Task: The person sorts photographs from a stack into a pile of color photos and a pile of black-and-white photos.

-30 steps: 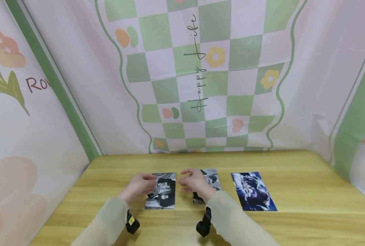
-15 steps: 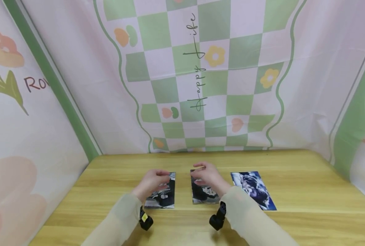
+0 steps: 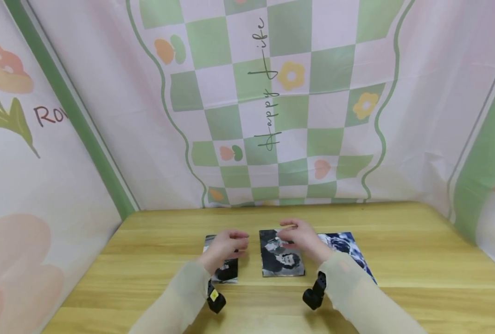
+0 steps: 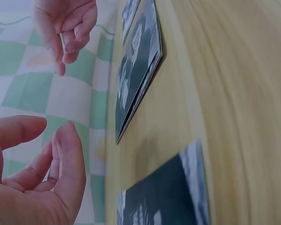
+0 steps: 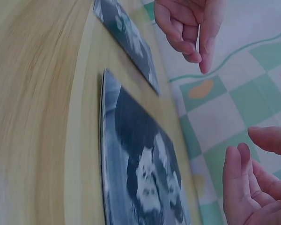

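In the head view my left hand (image 3: pixel 226 247) hovers above a black-and-white photo print (image 3: pixel 227 272), hiding much of it. My right hand (image 3: pixel 303 239) hangs over the right side of a second black-and-white print (image 3: pixel 278 257) in the middle. Both hands have loosely bent fingers, with a gap between thumb and fingertips and nothing held. Seen from the left wrist, the middle print (image 4: pixel 136 70) shows layered edges, like more than one sheet. A blue-toned print (image 3: pixel 349 246) lies at the right, partly covered by my right wrist and sleeve.
The prints lie in a row on a wood-grain table (image 3: pixel 155 241). Behind it hangs a green-and-white checked cloth (image 3: pixel 289 120). A black wrist camera (image 3: pixel 216 299) sits under the left sleeve, another camera (image 3: pixel 314 294) under the right.
Both hands have shifted to the right, apart from the prints, which stay in place. The middle print is more uncovered; the left and right prints are more hidden.
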The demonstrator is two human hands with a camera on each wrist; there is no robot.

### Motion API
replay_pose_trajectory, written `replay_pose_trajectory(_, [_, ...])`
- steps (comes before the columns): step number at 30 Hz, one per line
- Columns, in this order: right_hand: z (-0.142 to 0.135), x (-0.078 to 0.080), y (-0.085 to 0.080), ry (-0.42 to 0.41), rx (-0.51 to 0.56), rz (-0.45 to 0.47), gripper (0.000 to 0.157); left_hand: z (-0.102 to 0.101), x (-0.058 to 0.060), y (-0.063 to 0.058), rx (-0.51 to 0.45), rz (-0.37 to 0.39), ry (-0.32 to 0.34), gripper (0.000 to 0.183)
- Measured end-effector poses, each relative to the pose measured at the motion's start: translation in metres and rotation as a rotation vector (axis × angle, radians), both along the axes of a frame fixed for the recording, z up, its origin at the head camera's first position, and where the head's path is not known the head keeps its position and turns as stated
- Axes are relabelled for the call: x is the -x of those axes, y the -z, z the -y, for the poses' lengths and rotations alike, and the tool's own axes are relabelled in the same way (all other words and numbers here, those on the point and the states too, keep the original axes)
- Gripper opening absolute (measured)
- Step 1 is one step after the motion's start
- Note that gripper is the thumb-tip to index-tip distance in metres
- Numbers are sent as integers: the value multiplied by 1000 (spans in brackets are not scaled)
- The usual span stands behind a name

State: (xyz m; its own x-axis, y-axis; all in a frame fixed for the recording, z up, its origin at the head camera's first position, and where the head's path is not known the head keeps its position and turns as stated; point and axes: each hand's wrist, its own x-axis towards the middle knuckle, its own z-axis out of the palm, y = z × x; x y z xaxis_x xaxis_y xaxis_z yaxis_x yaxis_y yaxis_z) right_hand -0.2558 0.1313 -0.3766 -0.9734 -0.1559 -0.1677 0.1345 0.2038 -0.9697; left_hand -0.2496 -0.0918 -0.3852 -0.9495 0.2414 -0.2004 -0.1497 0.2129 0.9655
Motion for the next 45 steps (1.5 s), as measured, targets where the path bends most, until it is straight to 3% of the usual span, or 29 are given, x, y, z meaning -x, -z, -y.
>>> replay_pose_trajectory(12, [-21,-2,9,14,-47,16,49,-21,-1,12,-56,-1,8,32])
replay_pose_trajectory(22, [-33,-4,19,17,-89,31,48,-34,-4,20,-31,9,29,30])
replay_pose_trajectory(32, [-41,-6,28,19,-78,83,48,-36,-4,24,-76,56,48,32])
replay_pose_trajectory(45, [-44,-6,33,22,-92,85,46,-34,-5,25,-40,102,38,31])
